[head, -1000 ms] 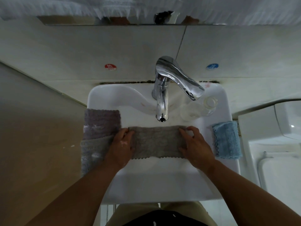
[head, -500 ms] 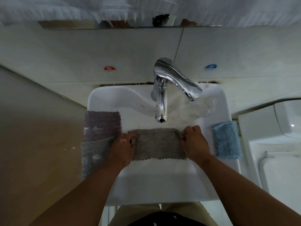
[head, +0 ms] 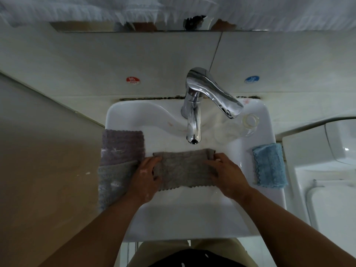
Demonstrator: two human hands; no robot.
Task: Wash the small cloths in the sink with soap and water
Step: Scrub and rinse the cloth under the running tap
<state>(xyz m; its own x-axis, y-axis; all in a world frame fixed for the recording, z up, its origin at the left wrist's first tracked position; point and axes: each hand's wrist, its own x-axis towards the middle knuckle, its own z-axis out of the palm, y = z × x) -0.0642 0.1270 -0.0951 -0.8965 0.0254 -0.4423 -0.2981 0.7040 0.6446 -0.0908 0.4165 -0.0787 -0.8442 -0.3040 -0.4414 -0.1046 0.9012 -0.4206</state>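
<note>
The scene is dim, with a cold grey-blue cast. The white sink [head: 123, 116] is the brightest area. The chrome tap [head: 192, 120] carries hard white glints along the top of its handle and spout, so light falls from above. Just below the tap the grey cloth [head: 185, 168] is in fair focus, its weave readable. Far left of the tap the wall [head: 38, 170] sinks into brown shadow. Well above the tap the picture is smeared, and straight lines bow toward the corners.

Red hot sticker [head: 133, 80], blue cold sticker [head: 252, 79], mirror [head: 86, 26] above
</note>
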